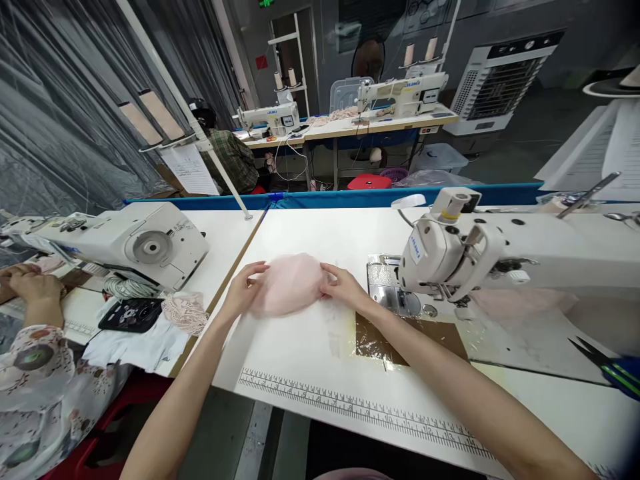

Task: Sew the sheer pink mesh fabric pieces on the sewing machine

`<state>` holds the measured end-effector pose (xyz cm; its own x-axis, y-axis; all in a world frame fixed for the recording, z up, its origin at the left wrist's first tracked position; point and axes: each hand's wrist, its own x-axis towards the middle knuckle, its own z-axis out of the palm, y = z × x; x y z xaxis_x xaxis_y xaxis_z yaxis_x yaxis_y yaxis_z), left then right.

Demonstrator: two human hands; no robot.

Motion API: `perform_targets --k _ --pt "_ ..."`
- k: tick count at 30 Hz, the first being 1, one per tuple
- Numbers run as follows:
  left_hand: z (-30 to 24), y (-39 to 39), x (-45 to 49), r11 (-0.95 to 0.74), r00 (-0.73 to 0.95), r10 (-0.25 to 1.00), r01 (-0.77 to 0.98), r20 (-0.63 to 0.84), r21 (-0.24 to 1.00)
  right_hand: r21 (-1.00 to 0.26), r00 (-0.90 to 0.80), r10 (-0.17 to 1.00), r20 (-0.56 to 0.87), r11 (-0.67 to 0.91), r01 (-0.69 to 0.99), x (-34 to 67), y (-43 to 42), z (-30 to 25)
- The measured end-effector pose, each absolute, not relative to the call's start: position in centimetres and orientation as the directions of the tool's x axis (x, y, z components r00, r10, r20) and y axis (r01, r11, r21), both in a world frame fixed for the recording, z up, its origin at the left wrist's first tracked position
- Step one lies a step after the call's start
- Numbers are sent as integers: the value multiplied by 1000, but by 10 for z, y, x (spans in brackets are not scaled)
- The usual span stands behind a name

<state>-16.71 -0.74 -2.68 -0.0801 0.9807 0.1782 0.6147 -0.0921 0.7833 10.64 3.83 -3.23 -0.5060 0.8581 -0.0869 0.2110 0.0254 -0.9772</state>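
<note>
Bare forearms [435, 367] cross the white, ruler-marked counter [290, 350]. Left hand [243, 288] and right hand [346, 287] hold the sheer, pale-pink, oval fabric [290, 283] by its nine and three o'clock edges, at nine o'clock from the white sewing machine [435, 257]. Uneven pull could skew it.

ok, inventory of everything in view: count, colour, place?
table: 1, white, foreground
fabric: 1, pale pink, centre
sewing machines: 4, white, right, left, two behind
thread cones: 6+, peach, left and back
scissors: 1, blue-handled, right
ruler scale: 1, black, table's near edge
phone-like device: 1, black, left
lace: 1, pinkish, left
air cooler: 1, white, back right
co-workers: 2, patterned clothes, left and back
left hand: 1, bare, fabric's left edge
right hand: 1, bare, fabric's right edge
</note>
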Motion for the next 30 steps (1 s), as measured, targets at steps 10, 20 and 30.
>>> perform_targets --k 10,20,30 --pt "-25 -24 -149 -187 -38 910 852 414 490 -878 -503 864 -31 216 427 127 25 -31" --pt "-19 -29 -83 -694 692 519 684 502 -226 -772 -644 765 14 417 479 246 -56 -3" --pt "-21 -30 21 -890 822 308 427 479 -161 -199 -81 963 258 135 971 381 -47 -6"
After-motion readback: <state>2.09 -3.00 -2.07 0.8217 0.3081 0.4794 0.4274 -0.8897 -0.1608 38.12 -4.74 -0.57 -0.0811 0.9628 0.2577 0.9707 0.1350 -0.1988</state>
